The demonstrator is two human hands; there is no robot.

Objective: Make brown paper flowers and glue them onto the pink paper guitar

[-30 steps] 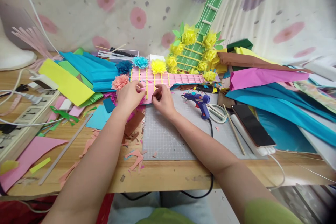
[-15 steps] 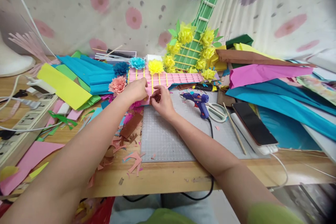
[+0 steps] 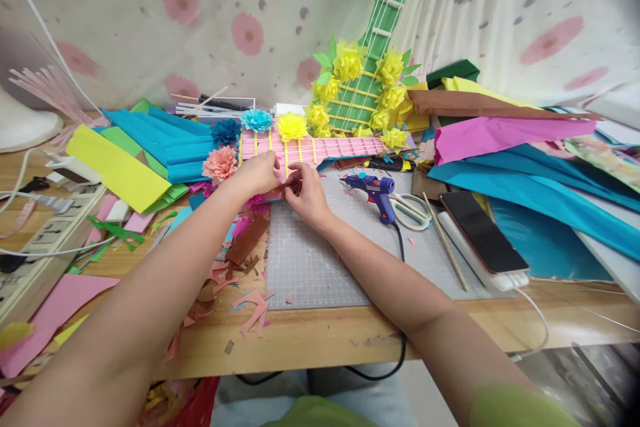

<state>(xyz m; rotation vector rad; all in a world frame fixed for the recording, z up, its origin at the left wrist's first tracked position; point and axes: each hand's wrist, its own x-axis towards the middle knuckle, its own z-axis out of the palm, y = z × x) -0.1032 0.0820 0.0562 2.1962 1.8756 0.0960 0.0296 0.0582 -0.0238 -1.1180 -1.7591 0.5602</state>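
Note:
A pink paper guitar (image 3: 330, 147) with yellow strips and pale strings lies across the back of the cutting mat (image 3: 320, 260). Paper flowers decorate its body: a yellow flower (image 3: 292, 126), a light blue flower (image 3: 257, 120), a dark blue flower (image 3: 225, 133) and a coral flower (image 3: 220, 164). My left hand (image 3: 259, 172) rests over the body, fingers curled and closed against it. At the guitar's near edge, my right hand (image 3: 307, 193) pinches a brown paper flower (image 3: 294, 186), which the fingers partly hide.
Right of my hands lie a blue glue gun (image 3: 373, 190), scissors (image 3: 413, 211), a wooden stick (image 3: 446, 240) and a phone (image 3: 483, 231). Behind stands a green paper guitar (image 3: 357, 97) with yellow flowers. Paper scraps (image 3: 255, 310) and a power strip (image 3: 47, 247) are at left.
The view has shifted slightly. Both hands stay at the same spot on the pink guitar, the right still pinching the brown flower.

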